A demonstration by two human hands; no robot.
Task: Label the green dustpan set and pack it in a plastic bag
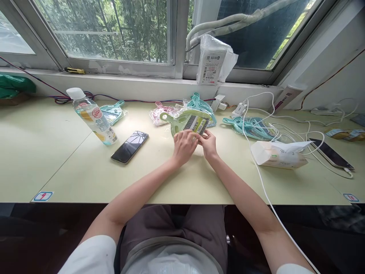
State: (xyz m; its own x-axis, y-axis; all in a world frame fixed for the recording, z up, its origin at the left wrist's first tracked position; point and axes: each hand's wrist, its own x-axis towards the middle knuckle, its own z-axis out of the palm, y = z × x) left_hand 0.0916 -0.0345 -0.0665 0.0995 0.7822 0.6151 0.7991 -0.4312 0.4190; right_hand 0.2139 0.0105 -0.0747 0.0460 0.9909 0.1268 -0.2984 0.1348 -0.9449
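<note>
A light green mini dustpan and brush set is held just above the table, its dark bristles and a printed label facing up. My left hand is closed at its near edge, knuckles up. Beside it, the fingers of my right hand pinch the near right corner, and the fingertips of both hands meet there. Clear plastic seems to show under the hands, but its edges are hard to make out. Just behind lie a pink dustpan set and a teal dustpan set, both in clear wrapping.
To the left are a tilted-looking drink bottle, a phone and a wrapped teal set. On the right lie another teal set, a tissue pack, tangled white cables and a charging phone. A white box stands on the sill.
</note>
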